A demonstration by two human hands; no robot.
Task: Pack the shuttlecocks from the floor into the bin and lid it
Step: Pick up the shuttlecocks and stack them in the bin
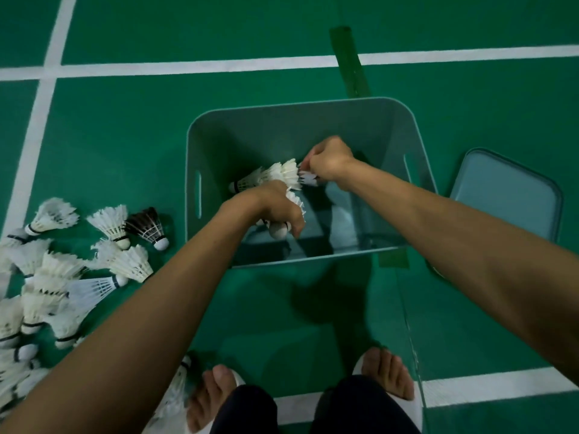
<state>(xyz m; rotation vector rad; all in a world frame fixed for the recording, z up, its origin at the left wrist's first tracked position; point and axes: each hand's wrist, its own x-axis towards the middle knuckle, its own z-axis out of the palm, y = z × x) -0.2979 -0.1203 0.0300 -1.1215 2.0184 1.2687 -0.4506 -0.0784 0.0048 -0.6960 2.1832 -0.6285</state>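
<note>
Shuttlecocks (295,200) are gripped in curled L hand (275,208); 1 more (308,178) is pinched by R hand (329,159), inside bin (282,107). Risk: feathers crushed if dropped clumped. Floor pile (62,277) not yet packed; lid (507,195) off.

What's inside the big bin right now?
Inside the bin, the left grip and right grip both hold white shuttlecocks. Some bare, shiny bottom shows. Whatever lies under them and the arms is covered.
</note>
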